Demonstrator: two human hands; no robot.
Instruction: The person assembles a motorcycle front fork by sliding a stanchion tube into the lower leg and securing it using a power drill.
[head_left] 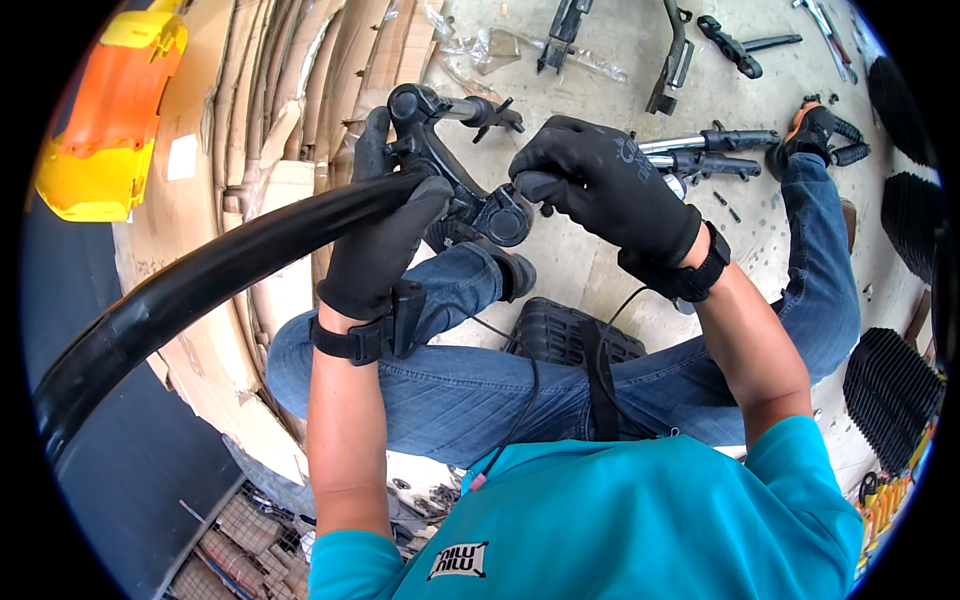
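My left hand [385, 235], in a black glove, is closed around a black metal fork clamp [448, 172]. The clamp has round ends and a short metal bar [462, 108] on its far side. A thick, glossy black tube [225, 250] curves from the left rim up to the clamp, passing through my left grip. Whether tube and clamp are joined is hidden by the hand. My right hand [610, 185], also gloved, has its fingers pinched together beside the clamp's right round end. Whatever those fingers hold is too small or hidden to name.
Fork legs [705, 150], a black clamp with a stem [735, 48] and other metal parts lie on the concrete floor. Stacked cardboard [265, 100] and an orange-yellow plastic part [125, 110] are at left. Black ribbed pieces [892, 400] line the right. A cable crosses my lap.
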